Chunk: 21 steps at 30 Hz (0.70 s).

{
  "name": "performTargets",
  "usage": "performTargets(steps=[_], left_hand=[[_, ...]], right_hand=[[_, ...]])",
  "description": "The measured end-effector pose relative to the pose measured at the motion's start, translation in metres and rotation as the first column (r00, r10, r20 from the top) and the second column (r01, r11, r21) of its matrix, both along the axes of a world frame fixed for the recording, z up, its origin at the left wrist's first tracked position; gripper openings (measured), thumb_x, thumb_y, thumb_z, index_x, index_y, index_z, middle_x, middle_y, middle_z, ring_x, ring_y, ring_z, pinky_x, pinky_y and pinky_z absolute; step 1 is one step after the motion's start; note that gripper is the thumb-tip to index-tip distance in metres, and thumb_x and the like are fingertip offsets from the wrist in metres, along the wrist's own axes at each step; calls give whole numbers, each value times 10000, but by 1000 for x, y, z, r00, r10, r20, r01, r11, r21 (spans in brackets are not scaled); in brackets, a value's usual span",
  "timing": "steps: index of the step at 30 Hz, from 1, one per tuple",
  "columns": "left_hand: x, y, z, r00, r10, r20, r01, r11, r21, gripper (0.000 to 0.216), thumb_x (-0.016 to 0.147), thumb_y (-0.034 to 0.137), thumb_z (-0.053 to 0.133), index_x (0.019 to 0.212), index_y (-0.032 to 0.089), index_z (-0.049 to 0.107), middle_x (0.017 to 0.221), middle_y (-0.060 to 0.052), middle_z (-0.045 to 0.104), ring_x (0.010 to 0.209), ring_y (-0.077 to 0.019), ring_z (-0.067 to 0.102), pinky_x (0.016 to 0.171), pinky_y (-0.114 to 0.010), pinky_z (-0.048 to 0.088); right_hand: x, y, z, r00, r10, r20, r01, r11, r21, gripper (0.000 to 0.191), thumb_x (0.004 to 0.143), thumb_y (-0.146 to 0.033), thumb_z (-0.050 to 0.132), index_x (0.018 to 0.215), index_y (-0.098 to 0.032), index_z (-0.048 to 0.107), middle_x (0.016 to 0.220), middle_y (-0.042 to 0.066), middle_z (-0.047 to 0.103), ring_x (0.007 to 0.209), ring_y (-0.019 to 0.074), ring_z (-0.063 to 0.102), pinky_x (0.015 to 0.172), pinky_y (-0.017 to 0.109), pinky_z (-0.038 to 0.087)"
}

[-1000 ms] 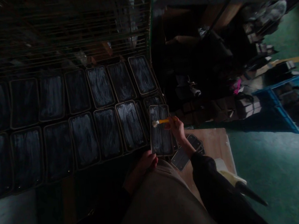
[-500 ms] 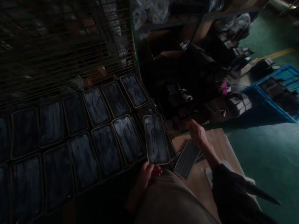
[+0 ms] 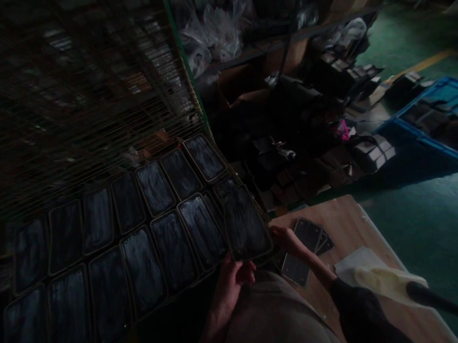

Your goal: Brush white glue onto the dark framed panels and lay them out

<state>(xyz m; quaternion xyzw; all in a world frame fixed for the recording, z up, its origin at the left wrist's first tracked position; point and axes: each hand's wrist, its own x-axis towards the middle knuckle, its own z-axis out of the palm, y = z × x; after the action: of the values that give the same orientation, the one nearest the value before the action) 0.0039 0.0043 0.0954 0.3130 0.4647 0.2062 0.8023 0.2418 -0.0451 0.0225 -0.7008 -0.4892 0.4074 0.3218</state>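
Dark plate [image 3: 247, 221] at the right end of the near row

The plate has rounded corners, a thin paler rim and faint whitish streaks. It lies slightly askew, overlapping plates behind it. The left hand [image 3: 233, 280] is at its lower edge, fingers partly curled; whether they pinch the edge I cannot tell. The right hand [image 3: 289, 242] is curled nearly closed just beside the right edge; shadow hides whether it grips anything.

Two rows of streaked plates [image 3: 143, 268] stretch leftward beside a wire rack [image 3: 82, 99]. On a wooden table [image 3: 335, 212] lie overlapping dark panels [image 3: 298, 265] and a pale yellow thing [image 3: 388, 283] with a dark pointed end. A blue crate [image 3: 417, 138] stands on the green floor [image 3: 455, 218].
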Motion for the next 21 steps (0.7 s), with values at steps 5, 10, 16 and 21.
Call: performTargets(steps=[5, 10, 16, 21], left_hand=[[10, 25, 30, 1000, -12, 5, 11, 987, 162, 267, 807, 407, 550, 943, 181, 511, 717, -33, 662, 515, -130, 582, 514, -262, 428], [25, 48, 49, 997, -72, 8, 68, 961, 267, 229, 827, 374, 521, 948, 181, 497, 731, -30, 674, 524, -132, 593, 528, -269, 448], [34, 53, 66, 998, -58, 8, 52, 945, 323, 199, 819, 351, 528, 929, 190, 490, 685, -2, 663, 495, -134, 581, 501, -268, 452], [36, 57, 76, 1000, -4, 0, 4, 930, 369, 142, 825, 320, 527, 869, 188, 501, 644, 12, 636, 479, -129, 562, 476, -260, 442]], right_hand=[[20, -24, 34, 990, -7, -143, 6, 1000, -5, 303, 851, -442, 542, 853, -157, 643, 694, -24, 566, 597, 110, 494, 520, 188, 385], [36, -60, 42, 981, -67, -183, 53, 996, -78, 331, 832, -464, 568, 897, -153, 661, 727, -1, 587, 644, 136, 511, 575, 215, 415], [50, -104, 34, 965, -155, -212, 126, 981, -146, 369, 787, -523, 596, 794, -159, 654, 677, -4, 564, 633, 152, 507, 554, 231, 419], [67, -152, 3, 940, -247, -235, 204, 960, -193, 385, 753, -538, 628, 839, -165, 678, 708, 13, 616, 652, 181, 548, 580, 264, 451]])
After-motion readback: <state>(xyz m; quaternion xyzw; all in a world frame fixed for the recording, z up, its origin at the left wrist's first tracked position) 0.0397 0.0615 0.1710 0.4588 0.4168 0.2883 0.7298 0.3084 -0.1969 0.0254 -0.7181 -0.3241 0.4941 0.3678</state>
